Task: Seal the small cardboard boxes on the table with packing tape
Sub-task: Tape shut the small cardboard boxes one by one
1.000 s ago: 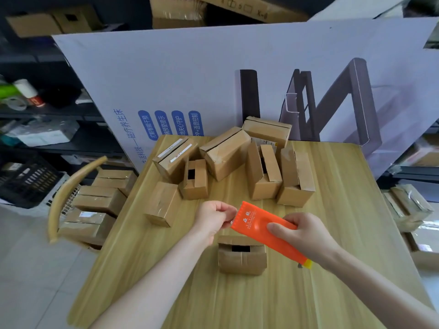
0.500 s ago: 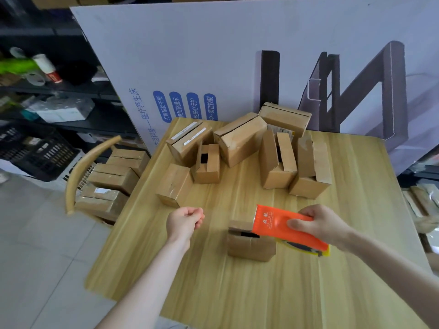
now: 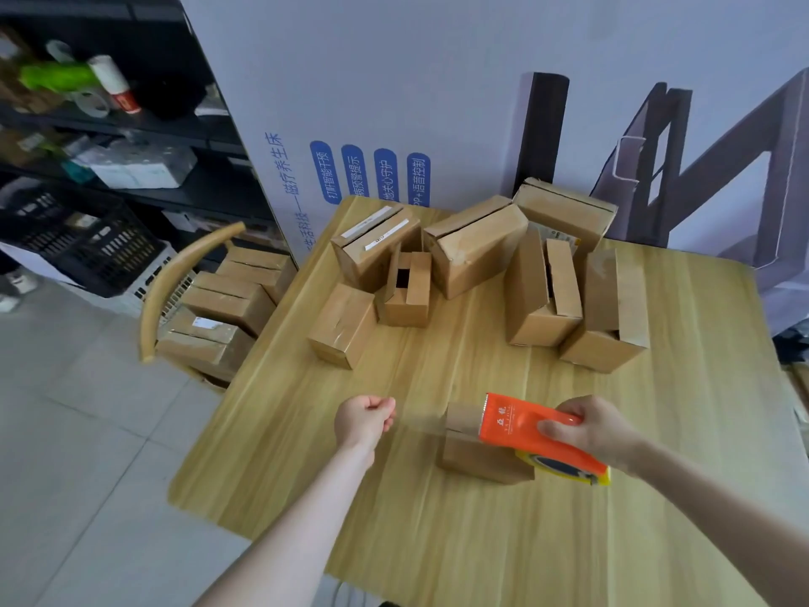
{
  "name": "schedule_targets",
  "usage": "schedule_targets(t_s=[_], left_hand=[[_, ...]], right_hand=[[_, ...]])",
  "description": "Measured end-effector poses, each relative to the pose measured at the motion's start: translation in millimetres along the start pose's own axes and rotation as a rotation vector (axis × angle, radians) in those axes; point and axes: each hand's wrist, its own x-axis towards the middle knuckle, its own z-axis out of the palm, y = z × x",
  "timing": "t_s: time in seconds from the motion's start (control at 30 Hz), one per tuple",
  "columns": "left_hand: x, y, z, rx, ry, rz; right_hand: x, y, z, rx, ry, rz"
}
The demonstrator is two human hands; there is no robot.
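Observation:
A small cardboard box (image 3: 473,457) stands on the wooden table (image 3: 437,541) in front of me. My right hand (image 3: 591,431) grips an orange tape dispenser (image 3: 516,424) held over the box's top, its front edge near the box's left side. My left hand (image 3: 363,420) hovers to the left of the box with curled fingers, pinching the end of a faint clear tape strip (image 3: 418,427) that stretches back to the dispenser.
Several more cardboard boxes (image 3: 477,243) are piled at the table's far side, some with open flaps. A chair (image 3: 184,273) at the left carries stacked boxes (image 3: 227,295). A large printed board (image 3: 437,81) stands behind the table, with dark shelves (image 3: 109,124) at far left.
My left hand has drawn away from the dispenser's front to the left. My right hand has lowered the dispenser onto the small box. The view has shifted left.

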Motion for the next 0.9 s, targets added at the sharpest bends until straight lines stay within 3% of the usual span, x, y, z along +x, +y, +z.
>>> schedule_targets(t_s=[0.2, 0.6, 0.9], left_hand=[[2.0, -15.5, 24.2, -0.022, -0.111, -0.109], [-2.6, -36.1, 68.4, -0.061, -0.130, -0.220], [-8.2, -39.6, 85.3, 0.191, -0.129, -0.045]], right_hand=[[-2.0, 10.3, -5.9, -0.014, 0.030, 0.030], [-11.1, 26.6, -6.0, 0.053, 0.105, 0.090], [-7.8, 21.6, -6.9, 0.045, 0.090, 0.106]])
